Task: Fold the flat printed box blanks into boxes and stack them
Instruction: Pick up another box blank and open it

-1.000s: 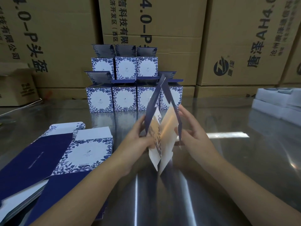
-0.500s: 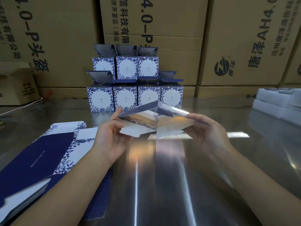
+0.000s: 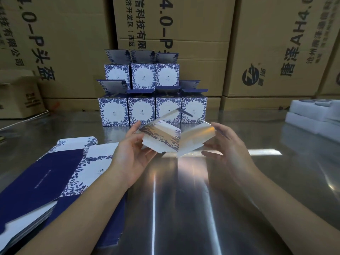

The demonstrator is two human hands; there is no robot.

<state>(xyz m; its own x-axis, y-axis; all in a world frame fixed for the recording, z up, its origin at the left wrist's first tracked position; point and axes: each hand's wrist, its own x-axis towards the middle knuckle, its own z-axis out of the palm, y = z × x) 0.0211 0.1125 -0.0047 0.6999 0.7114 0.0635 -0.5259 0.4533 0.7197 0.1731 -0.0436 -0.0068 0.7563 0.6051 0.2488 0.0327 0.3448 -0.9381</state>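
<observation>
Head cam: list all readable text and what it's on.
"4.0-P头盔": left carton
"有限公司": left carton
"信科技有限": middle carton
"4.0-P": middle carton
"开发区(西区": middle carton
"唐泽AH4.": right carton, cut off
Unreadable: small print on folded boxes, flat blanks, small side carton.

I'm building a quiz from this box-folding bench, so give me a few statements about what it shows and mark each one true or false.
1. The left hand and right hand both hold one box blank above the table. True.
2. The folded boxes stand in two tiers, four below and three above. True.
3. The pile of flat blanks lies on the person's right. False: it lies on the left, beside the left forearm.
4. Every stacked box has its lid shut. False: the upper tier's lid flaps stand up, open.
</observation>
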